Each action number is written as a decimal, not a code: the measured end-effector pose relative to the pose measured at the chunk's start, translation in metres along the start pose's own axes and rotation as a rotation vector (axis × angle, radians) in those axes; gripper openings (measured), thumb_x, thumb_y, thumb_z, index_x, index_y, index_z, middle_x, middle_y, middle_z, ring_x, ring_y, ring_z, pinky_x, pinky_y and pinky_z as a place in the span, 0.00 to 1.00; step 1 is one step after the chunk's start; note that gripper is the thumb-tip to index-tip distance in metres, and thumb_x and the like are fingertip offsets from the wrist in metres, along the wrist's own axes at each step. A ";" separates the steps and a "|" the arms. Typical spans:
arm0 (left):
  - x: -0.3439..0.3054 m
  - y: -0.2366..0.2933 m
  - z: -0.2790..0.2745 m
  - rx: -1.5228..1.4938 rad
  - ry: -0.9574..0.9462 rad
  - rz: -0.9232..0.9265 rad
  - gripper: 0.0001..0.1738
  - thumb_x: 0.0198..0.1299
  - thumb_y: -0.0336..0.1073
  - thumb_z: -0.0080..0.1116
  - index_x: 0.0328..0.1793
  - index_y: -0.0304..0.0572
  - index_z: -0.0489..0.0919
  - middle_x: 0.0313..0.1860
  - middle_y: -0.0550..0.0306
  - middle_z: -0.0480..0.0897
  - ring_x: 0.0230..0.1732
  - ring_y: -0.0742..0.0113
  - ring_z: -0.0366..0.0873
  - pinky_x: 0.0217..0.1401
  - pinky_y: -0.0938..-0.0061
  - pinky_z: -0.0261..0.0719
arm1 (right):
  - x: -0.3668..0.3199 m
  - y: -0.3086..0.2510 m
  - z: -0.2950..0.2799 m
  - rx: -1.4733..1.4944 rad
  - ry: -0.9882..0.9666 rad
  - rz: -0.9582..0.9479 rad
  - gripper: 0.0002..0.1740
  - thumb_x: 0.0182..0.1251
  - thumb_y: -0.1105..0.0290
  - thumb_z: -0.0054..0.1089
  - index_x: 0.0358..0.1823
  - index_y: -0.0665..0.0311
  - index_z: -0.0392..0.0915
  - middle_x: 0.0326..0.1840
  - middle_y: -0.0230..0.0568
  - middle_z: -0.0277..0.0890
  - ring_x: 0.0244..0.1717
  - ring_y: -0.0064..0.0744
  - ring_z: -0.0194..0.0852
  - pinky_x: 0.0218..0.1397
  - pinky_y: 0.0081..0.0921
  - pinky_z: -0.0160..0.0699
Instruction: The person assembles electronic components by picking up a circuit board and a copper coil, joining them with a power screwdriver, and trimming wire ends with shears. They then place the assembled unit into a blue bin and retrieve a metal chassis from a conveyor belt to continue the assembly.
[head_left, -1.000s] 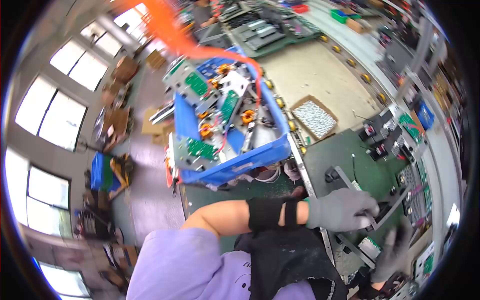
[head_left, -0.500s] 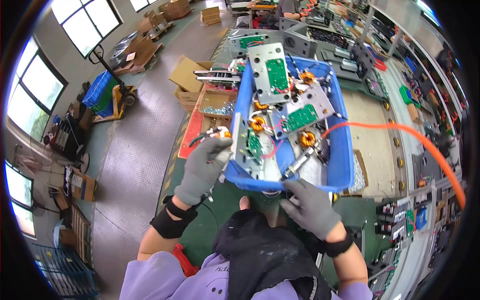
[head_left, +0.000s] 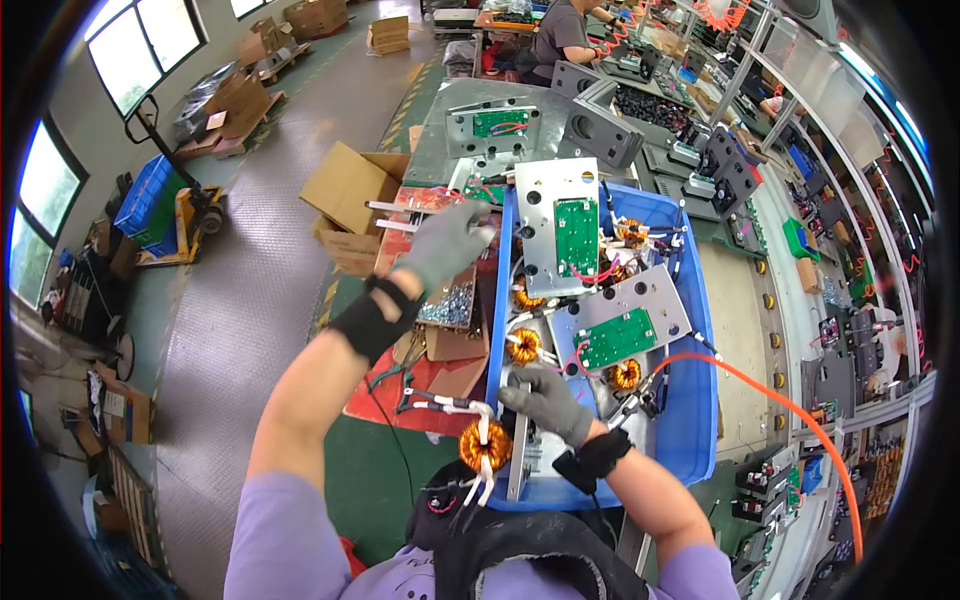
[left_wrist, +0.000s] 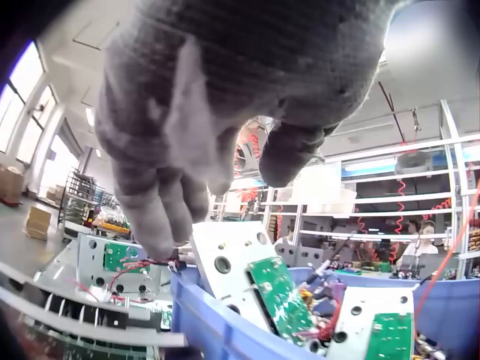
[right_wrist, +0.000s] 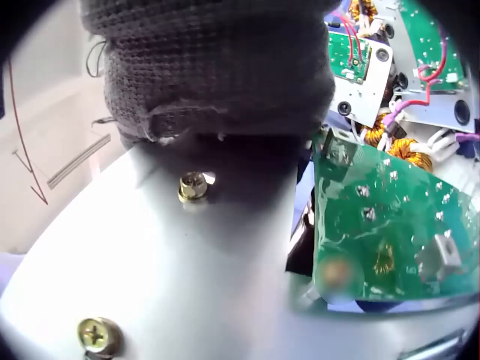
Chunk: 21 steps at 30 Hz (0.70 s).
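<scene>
My gloved right hand (head_left: 550, 403) grips the upper edge of an upright metal plate (head_left: 519, 458) at the near left of the blue bin (head_left: 712, 440). Two brass screws show on the plate face in the right wrist view, and a green circuit board (right_wrist: 390, 225) lies beside it. A copper-wound coil (head_left: 484, 445) with white leads hangs just left of this plate. My left hand (head_left: 448, 243), also gloved, is over the bin's far left side, its fingers loosely bent and nothing seen between them. Close to its fingertips, a metal plate with a green board (head_left: 556, 228) leans in the bin.
More plates, boards and coils fill the bin. To its left are a box of small metal parts (head_left: 447, 305) on a red surface and an open carton (head_left: 355, 205). An orange hose (head_left: 790, 405) crosses the bin's right side. Another person (head_left: 565, 40) sits at the far bench.
The view has swung from the right-hand bench to the bin. Since half a second ago, my left hand has reached farther forward and my right hand has moved from the front rim to the left plate.
</scene>
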<state>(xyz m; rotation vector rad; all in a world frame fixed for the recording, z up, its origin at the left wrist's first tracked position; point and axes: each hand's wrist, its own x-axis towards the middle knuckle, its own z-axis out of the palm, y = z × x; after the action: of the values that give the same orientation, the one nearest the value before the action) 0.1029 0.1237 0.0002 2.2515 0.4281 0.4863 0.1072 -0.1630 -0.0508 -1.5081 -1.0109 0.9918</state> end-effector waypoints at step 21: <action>0.004 0.070 -0.009 -0.263 -0.263 0.027 0.33 0.62 0.41 0.65 0.72 0.40 0.73 0.66 0.43 0.77 0.67 0.56 0.76 0.71 0.63 0.73 | 0.093 -0.029 -0.065 0.136 0.406 -0.053 0.15 0.71 0.59 0.61 0.39 0.66 0.79 0.29 0.29 0.71 0.33 0.19 0.65 0.36 0.26 0.68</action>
<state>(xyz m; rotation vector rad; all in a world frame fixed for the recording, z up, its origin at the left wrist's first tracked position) 0.1124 0.0867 0.0596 2.0320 0.1869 0.2382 0.1941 -0.0903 -0.0212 -1.4835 -0.6765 0.6654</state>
